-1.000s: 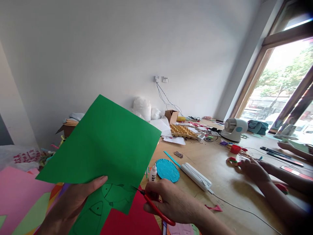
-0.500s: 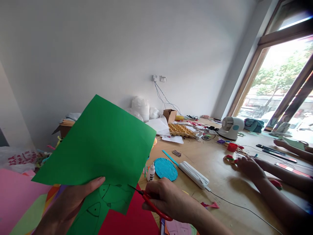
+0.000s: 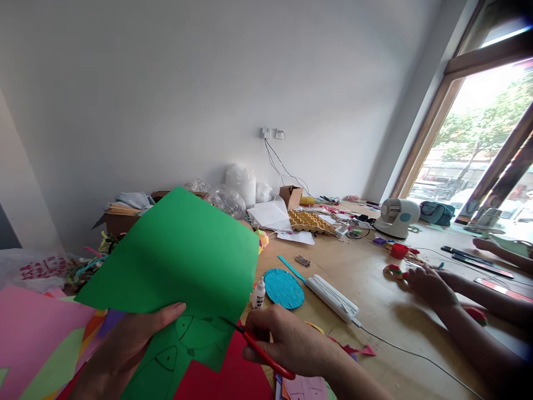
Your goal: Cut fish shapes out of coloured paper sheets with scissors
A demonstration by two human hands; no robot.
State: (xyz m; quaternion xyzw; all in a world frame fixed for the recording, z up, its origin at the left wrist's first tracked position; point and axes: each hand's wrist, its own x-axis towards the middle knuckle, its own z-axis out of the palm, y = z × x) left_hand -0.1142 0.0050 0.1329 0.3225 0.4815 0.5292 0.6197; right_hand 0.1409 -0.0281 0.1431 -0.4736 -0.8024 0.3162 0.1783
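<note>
My left hand (image 3: 141, 336) grips a large green sheet of paper (image 3: 187, 250), its thumb pressed on the front. Fish outlines drawn in dark lines show on the sheet's lower part, below the thumb. Red-handled scissors (image 3: 264, 353) are in my right hand (image 3: 283, 333), fingers wrapped round the handles. Their dark blades lie at the right edge of the green sheet, beside the upper drawn fish. How far the blades are apart is hard to make out. Beneath the green sheet lies red paper (image 3: 229, 383).
Pink paper (image 3: 29, 333) is at the left. A glue bottle (image 3: 259, 294), a blue disc (image 3: 284, 289) and a white power strip (image 3: 333, 297) sit ahead. Another person's hands (image 3: 433, 286) work at the right, near a white fan (image 3: 397, 218).
The top of the green sheet has tipped lower and bowed, uncovering plastic bags behind it. The scissors stay at its right edge, with my hands nearly where they were.
</note>
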